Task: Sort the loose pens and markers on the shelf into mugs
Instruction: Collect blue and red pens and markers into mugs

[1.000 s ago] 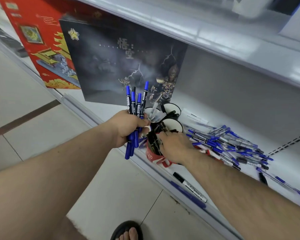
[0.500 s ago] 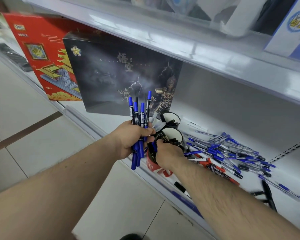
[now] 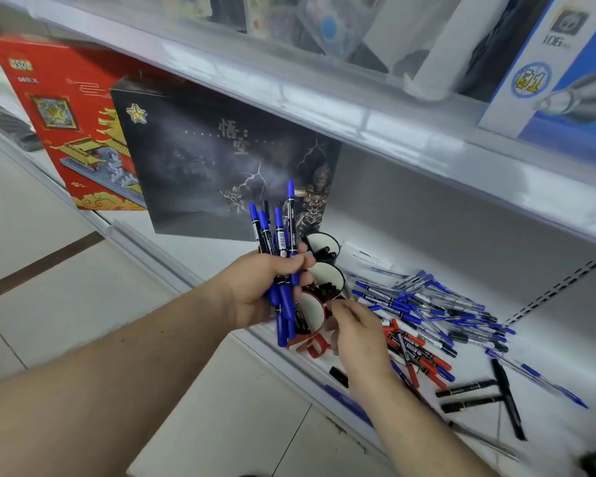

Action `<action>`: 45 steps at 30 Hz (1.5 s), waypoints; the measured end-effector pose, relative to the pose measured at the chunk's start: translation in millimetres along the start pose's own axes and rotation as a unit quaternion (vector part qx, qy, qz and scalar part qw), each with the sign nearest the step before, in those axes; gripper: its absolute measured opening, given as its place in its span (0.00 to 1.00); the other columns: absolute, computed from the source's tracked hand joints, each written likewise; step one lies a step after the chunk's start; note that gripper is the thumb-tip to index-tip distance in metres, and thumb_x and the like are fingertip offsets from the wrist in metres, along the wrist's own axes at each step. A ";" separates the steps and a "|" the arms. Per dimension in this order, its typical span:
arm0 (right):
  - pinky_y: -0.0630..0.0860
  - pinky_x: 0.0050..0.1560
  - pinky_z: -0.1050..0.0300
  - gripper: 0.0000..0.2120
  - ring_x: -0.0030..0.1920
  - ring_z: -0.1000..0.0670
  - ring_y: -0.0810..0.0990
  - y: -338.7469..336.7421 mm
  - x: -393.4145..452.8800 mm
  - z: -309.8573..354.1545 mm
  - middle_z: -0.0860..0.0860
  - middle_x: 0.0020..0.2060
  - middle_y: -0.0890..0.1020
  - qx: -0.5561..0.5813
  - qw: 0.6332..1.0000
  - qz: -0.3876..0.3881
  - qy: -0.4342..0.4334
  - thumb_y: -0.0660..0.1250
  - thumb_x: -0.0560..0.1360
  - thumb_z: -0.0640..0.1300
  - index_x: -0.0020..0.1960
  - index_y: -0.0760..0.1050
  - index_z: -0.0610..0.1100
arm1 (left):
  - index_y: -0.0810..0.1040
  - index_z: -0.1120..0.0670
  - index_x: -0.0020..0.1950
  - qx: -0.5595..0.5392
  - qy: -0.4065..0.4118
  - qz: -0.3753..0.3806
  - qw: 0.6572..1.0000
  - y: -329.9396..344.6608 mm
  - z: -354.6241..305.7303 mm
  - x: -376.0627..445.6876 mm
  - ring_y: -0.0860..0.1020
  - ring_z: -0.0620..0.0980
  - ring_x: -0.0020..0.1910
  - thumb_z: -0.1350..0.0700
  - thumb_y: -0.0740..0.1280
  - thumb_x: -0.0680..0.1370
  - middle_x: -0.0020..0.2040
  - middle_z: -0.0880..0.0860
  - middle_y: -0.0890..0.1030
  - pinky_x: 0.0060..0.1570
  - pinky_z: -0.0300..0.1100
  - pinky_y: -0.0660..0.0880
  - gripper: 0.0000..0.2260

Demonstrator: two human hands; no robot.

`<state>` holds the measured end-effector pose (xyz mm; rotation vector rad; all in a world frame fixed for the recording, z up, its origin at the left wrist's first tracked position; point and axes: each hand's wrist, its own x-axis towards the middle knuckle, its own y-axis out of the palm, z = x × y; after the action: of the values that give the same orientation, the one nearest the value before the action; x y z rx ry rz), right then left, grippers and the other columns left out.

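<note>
Head view: left hand (image 3: 255, 290) clenched round a bundle of blue-capped markers with dark barrels (image 3: 277, 249), held upright above the front edge of the white metal shelf (image 3: 547, 432), caps fanning upward; lower ends of the bundle hang in front of the red ceramic mug with white inside (image 3: 312, 325). Right hand (image 3: 355, 333) at that mug's rim, fingers loosely curled; whether it pinches anything, cannot tell. Behind stand a second white-lined mug holding dark-capped pens (image 3: 327, 284) and a third dark mug (image 3: 322, 247). Loose stock lies on the shelf to the right: heap of blue pens and markers (image 3: 434, 308), red-capped markers (image 3: 417, 352) nearer the front, black markers (image 3: 486, 397) further right. Step in hand, as judged: blues gathered, not yet mugged. Next move calls for choosing a mug for the blues, lowering the bundle in tip-down, steadying the mug with the right hand so it does not tip off the edge
</note>
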<state>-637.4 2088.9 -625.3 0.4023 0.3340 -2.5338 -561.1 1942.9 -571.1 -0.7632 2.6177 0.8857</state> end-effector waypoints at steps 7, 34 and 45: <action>0.70 0.33 0.53 0.31 0.30 0.43 0.76 -15.8 -78.0 34.4 0.38 0.37 0.82 0.195 0.968 0.127 0.098 0.48 0.81 0.64 0.45 0.83 0.46 | 0.76 0.52 0.52 -0.119 0.034 0.120 0.985 53.8 11.7 -13.2 0.81 0.47 0.37 0.63 0.60 0.80 0.41 0.49 0.82 0.38 0.38 0.78 0.08; 0.79 0.32 0.63 0.10 0.33 0.49 0.83 -79.2 -77.1 35.7 0.46 0.35 0.85 0.140 0.977 -0.137 -0.089 0.62 0.81 0.34 0.54 0.79 0.46 | 0.74 0.53 0.55 -0.117 0.139 0.057 0.982 41.0 -21.1 -1.0 0.82 0.51 0.40 0.65 0.57 0.82 0.43 0.51 0.81 0.39 0.46 0.80 0.10; 0.71 0.55 0.63 0.19 0.54 0.44 0.78 -36.5 29.2 16.3 0.43 0.56 0.80 -0.490 0.811 0.028 -0.318 0.63 0.75 0.30 0.63 0.79 0.41 | 0.76 0.57 0.58 -0.039 0.133 -0.081 0.987 5.6 -22.3 4.3 0.82 0.54 0.42 0.68 0.60 0.81 0.45 0.54 0.83 0.35 0.43 0.81 0.10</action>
<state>-684.6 2099.7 -614.9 -0.7963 1.2125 -1.9157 -569.8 1931.1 -552.9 -1.1701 2.7068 0.8980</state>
